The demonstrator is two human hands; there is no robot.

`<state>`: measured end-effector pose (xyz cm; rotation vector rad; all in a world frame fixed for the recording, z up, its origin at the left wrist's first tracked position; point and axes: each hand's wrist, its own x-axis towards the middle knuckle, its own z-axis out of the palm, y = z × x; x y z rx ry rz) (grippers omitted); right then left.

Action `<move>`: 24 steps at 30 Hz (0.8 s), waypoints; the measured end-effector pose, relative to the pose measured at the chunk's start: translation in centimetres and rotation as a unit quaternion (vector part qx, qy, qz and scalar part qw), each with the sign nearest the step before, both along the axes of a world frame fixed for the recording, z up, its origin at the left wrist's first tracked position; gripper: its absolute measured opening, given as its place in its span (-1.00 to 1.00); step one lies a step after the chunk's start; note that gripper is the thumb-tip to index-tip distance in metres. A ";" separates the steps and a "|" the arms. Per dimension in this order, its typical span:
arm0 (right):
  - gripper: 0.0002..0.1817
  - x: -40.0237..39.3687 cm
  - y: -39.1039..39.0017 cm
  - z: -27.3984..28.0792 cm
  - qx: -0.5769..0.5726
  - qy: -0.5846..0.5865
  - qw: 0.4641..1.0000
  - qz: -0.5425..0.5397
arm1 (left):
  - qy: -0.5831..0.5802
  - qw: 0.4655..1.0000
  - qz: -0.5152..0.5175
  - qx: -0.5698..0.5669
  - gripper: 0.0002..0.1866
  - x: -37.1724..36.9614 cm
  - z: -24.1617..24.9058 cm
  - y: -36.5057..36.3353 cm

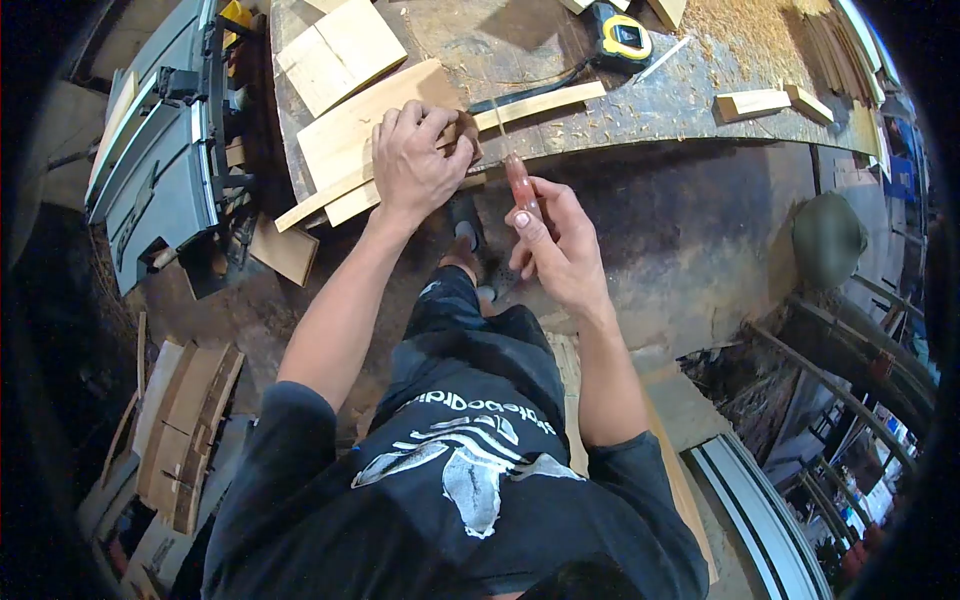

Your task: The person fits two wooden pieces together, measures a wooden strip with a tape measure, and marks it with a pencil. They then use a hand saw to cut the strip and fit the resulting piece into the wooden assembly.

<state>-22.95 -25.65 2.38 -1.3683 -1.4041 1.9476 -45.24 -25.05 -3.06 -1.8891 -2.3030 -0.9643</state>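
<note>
My left hand (415, 160) is closed over a small dark brown block (465, 135), pressed down on a thin wooden strip (540, 104) at the bench edge. Under that hand lies a wider pale board (335, 140). My right hand (560, 240) grips the translucent red handle of a screwdriver (522, 185), whose slim shaft points up across the strip. The shaft's tip is too small to make out clearly. Part of the brown block is hidden by my left fingers.
A yellow and black tape measure (622, 40) lies on the workbench (680, 110), near a white stick (664, 60). Short wood offcuts (752, 104) and sawdust (750, 40) are to the right. A grey table-like machine (165, 190) stands at the left.
</note>
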 end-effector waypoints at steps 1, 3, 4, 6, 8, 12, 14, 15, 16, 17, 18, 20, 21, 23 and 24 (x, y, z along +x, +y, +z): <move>-0.50 -0.1 -0.1 -0.2 -0.001 0.000 1.000 0.000 | 0.000 1.000 0.000 -0.001 -0.78 0.0 0.0 -0.1; -0.50 -0.3 -0.3 -0.8 0.179 -0.072 0.981 0.034 | -0.009 1.000 0.002 -0.007 -0.77 0.1 0.0 0.0; -0.50 -0.6 -0.3 -0.9 0.179 -0.072 0.981 0.034 | -0.009 1.000 0.002 -0.007 -0.77 0.1 0.1 0.0; -0.48 -1.0 -0.4 -1.1 0.272 -0.021 0.962 0.019 | -0.004 1.000 -0.001 -0.012 -0.76 0.3 0.4 -0.2; -0.47 -0.8 -0.5 -1.1 0.267 -0.037 0.963 0.017 | -0.012 1.000 -0.012 -0.008 -0.77 0.1 0.3 -0.4; -0.42 0.2 -0.6 -1.9 0.273 -0.094 0.957 0.035 | -0.028 0.999 -0.039 0.021 -0.80 -0.5 -0.1 -0.2; -0.42 0.0 -0.7 -2.4 0.298 -0.069 0.952 0.030 | -0.021 0.999 -0.034 0.020 -0.81 -0.4 0.1 -0.1; -0.42 -0.1 -0.7 -2.4 0.322 -0.046 0.945 0.024 | -0.016 0.999 -0.030 0.020 -0.81 -0.3 0.1 0.0; -0.42 -0.1 -0.7 -2.2 0.322 -0.048 0.945 0.023 | -0.018 0.999 -0.032 0.020 -0.81 -0.1 0.1 0.1; -0.42 -0.2 -0.8 -2.0 0.324 -0.053 0.944 0.034 | -0.013 1.000 -0.020 0.020 -0.81 0.1 0.0 0.2; -0.42 -0.3 -0.8 -1.7 0.326 -0.057 0.943 0.046 | -0.009 1.000 -0.007 0.019 -0.80 0.1 -0.1 0.2; -0.43 -0.6 -0.9 -1.6 0.324 -0.066 0.942 0.060 | -0.008 1.000 -0.001 0.021 -0.80 0.1 -0.3 0.2; -0.44 -0.6 -0.9 -1.6 0.322 -0.076 0.941 0.073 | -0.007 1.000 0.004 0.022 -0.79 0.2 -0.4 0.2; -0.45 -0.7 -1.0 -1.7 0.330 -0.082 0.937 0.077 | -0.006 1.000 0.008 0.020 -0.79 0.3 -0.3 0.1; -0.45 -0.8 -1.0 -1.8 0.339 -0.088 0.933 0.078 | -0.004 1.000 0.010 0.019 -0.79 0.3 -0.2 0.1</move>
